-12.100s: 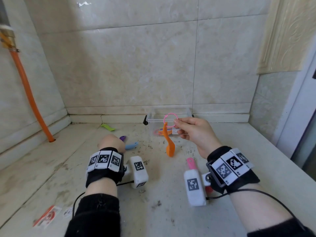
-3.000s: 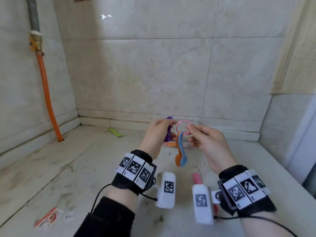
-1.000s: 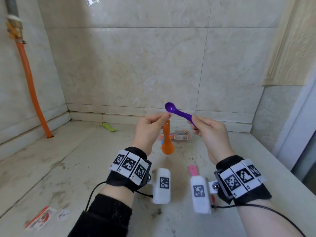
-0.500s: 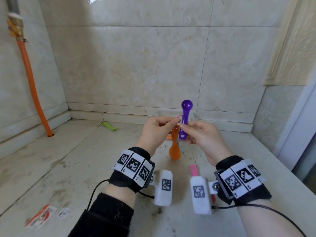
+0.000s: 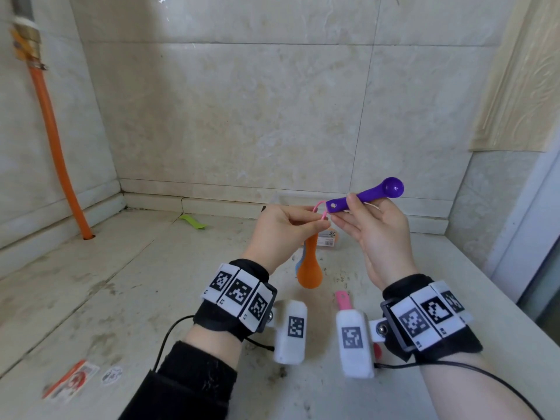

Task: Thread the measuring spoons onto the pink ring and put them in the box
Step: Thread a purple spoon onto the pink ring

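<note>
On pink ring (image 5: 318, 205), 2 spoons (image 5: 309, 269)

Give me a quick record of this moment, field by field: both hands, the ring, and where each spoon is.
Left hand: pinches the pink ring
On ring: orange spoon and blue spoon, hanging
Right hand: holds the purple spoon, handle hole beside the ring, not yet threaded
On counter: green spoon at the back left; pink spoon close in, partly hidden

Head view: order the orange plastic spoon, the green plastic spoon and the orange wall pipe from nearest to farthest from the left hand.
1. Orange plastic spoon, hanging just below the left hand.
2. Green plastic spoon, on the counter, back left.
3. Orange wall pipe, far left.
</note>
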{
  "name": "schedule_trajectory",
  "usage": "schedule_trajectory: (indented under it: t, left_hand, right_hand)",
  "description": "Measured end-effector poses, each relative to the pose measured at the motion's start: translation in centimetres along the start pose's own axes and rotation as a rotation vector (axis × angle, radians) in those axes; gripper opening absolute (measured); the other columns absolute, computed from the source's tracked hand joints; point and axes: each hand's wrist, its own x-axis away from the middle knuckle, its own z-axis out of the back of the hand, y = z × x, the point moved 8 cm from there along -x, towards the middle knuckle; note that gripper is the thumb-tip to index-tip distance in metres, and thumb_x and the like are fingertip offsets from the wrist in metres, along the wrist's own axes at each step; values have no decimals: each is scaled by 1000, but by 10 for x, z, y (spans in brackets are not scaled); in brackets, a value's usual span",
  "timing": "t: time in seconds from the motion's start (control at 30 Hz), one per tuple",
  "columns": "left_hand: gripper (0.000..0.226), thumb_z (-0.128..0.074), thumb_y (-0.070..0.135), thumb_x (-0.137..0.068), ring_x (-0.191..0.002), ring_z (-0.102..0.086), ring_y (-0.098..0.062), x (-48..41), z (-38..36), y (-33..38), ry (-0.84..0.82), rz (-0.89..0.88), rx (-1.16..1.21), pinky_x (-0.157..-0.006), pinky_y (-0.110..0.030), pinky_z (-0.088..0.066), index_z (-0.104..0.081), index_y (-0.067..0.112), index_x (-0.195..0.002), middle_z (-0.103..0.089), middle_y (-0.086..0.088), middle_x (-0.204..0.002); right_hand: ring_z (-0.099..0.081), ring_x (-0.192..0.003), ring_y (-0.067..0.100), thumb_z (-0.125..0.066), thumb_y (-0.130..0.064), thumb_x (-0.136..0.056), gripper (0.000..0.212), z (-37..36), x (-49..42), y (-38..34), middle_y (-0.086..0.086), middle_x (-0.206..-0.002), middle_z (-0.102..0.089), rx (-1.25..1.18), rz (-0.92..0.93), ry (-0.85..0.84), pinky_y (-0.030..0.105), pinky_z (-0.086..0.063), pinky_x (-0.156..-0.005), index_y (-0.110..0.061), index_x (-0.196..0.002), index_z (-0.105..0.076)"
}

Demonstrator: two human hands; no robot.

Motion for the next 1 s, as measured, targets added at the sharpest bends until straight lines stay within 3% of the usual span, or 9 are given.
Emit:
schedule_trajectory:
  t: [0.13, 0.37, 0.57, 0.83, 0.93, 1.0]
  left_hand:
    - [15, -79, 11, -74, -85, -69, -6, 1, -2, 3, -21, -30, -44, -74, -17, -54, -78, 13, -89, -73, 3, -101]
    - [9, -83, 18, -69, -82, -63, -4, 0, -1, 4, 7, -27, -172, -67, -11, -50, -79, 22, -76, -69, 6, -92]
    - [7, -82, 23, -69, -79, -61, -1, 1, -2, 6, 3, -41, -248, -65, -5, -45, -78, 26, -72, -67, 10, -85]
    - [8, -80, 15, -72, -74, -62, 6, 1, -5, 6, -42, -60, -178, -67, -5, -46, -79, 19, -79, -71, 11, -81]
    - [8, -79, 15, -74, -80, -64, 2, 2, -7, 5, -68, -38, -146, -75, -12, -48, -79, 18, -82, -73, 6, -86]
    - [10, -78, 20, -75, -97, -61, -1, 2, -8, 3, -73, 4, -156, -89, -22, -46, -79, 21, -85, -71, 7, -104]
  right_hand:
    - [-74, -84, 26, -61, -12, -94, 14, 0, 1, 1, 11, -86, -76, 44, 21, 8, 26, -58, -71, 0, -98, -56]
    - [-75, -78, 21, -62, -12, -93, 15, 2, -1, 1, 2, -82, -76, 165, 43, 8, 27, -59, -70, -2, -98, -53]
    - [-75, -78, 21, -63, -11, -92, 11, 1, -1, 1, 5, -84, -76, 209, 62, -18, 27, -59, -70, -5, -95, -54]
    - [-75, -77, 18, -66, -9, -89, 10, 0, 0, 1, 5, -82, -75, 285, 86, -29, 27, -60, -69, -11, -95, -57]
    - [-75, -78, 19, -66, -9, -89, 11, 0, 0, 1, 8, -84, -75, 284, 95, -25, 28, -60, -70, -8, -97, -57]
    - [-75, -78, 19, -66, -9, -90, 10, 1, 0, 0, 7, -84, -76, 278, 93, -27, 28, -60, -71, -10, -96, -57]
